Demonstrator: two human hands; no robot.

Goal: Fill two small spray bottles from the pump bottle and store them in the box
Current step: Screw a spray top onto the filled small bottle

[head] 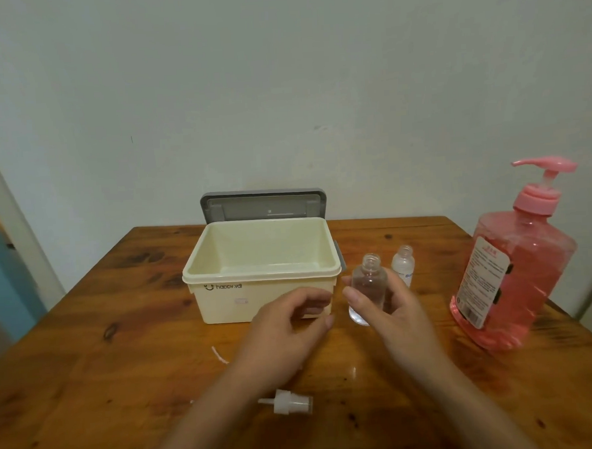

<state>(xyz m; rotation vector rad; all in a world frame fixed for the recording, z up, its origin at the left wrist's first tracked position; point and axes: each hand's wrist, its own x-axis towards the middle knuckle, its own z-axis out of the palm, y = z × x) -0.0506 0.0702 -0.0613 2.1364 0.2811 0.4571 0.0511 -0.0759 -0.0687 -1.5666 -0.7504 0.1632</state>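
On a knotty wooden table (89, 372) against a pale wall (280, 87), the right hand (395, 311) grips an uncapped spray bottle (367, 281) beside the open box (223, 308) (lid (264, 205) up). The left hand (286, 327), loosely curled, holds nothing.

I see my right grip (388, 308) curled round a clear, uncapped spray bottle (367, 282), held upright; my left grip (289, 324) sits just beside it, fingers loosely curled, empty; a second open bottle (403, 263) stands just behind the right grip; the pink pump bottle (516, 274) is well to its right; the open cream box (230, 306) is beyond the left grip; a white spray cap (290, 401) lies on the surface (89, 372), nearer me.
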